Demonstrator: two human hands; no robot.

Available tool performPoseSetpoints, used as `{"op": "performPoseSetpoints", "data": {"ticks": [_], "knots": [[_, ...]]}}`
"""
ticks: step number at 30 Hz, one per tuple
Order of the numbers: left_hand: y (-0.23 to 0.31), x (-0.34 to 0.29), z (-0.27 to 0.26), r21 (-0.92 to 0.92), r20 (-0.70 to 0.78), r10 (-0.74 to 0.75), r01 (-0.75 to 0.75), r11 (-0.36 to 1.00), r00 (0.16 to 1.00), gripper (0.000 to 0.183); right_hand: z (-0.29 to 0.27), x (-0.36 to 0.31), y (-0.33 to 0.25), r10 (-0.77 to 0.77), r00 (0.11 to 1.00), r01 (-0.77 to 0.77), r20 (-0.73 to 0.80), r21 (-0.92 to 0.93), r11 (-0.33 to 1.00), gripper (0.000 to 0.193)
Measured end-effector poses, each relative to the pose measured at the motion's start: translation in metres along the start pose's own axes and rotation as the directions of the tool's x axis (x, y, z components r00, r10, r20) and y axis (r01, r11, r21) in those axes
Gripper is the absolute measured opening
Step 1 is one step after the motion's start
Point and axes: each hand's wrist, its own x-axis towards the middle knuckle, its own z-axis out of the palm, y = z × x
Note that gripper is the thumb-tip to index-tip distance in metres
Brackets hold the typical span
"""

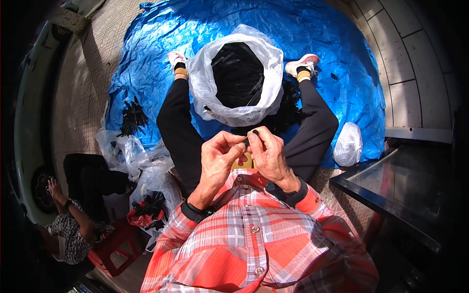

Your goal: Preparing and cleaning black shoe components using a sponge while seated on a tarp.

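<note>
My left hand [218, 158] and my right hand [269, 155] meet in front of my shirt, fingertips pinched close together. Between them is a small black piece [255, 132], mostly covered by the thumbs and fingers; its exact kind cannot be made out. Just beyond my hands, between my legs, stands an open white plastic bag [200, 83] with its rim folded outward. Many flat black strips [238, 73] fill it. More black pieces [281, 117] lie in a dark heap between the bag and my right leg.
A blue tarp [161, 39] lies under the bag and my feet. Black strips [133, 117] sit on its left part, near crumpled clear bags [151, 171]. A tied white bag [348, 144] and a dark-topped table [391, 180] are at right. Another person [73, 224] sits at lower left beside a red stool [115, 249].
</note>
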Motion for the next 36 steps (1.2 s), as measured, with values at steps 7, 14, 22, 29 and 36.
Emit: {"op": "performPoseSetpoints", "data": {"ticks": [7, 14, 22, 29, 36], "knots": [[-0.014, 0.001, -0.002, 0.112, -0.094, 0.135, -0.124, 0.986, 0.986, 0.009, 0.002, 0.0, -0.007, -0.482, 0.862, 0.497, 0.157, -0.449, 0.743, 0.011], [-0.003, -0.006, -0.014, -0.185, 0.071, 0.048, -0.034, 0.982, 0.996, 0.023, -0.012, -0.007, -0.008, -0.541, 0.786, 0.612, 0.298, -0.495, 0.617, 0.028], [0.004, 0.002, -0.019, -0.078, 0.094, 0.007, 0.0, 0.997, 0.996, 0.019, -0.028, 0.019, -0.03, -0.414, 0.891, 0.444, 0.187, -0.549, 0.708, 0.018], [-0.009, 0.002, -0.016, 0.308, 0.083, 0.198, -0.214, 0.927, 0.977, 0.017, -0.027, 0.016, -0.02, 0.099, 0.883, 0.061, 0.458, -0.321, 0.945, 0.012], [-0.006, 0.01, -0.036, 0.335, 0.075, 0.252, -0.263, 0.905, 0.965, 0.053, -0.033, 0.018, -0.001, 0.371, 0.787, -0.507, 0.493, 0.175, 0.844, 0.015]]}}
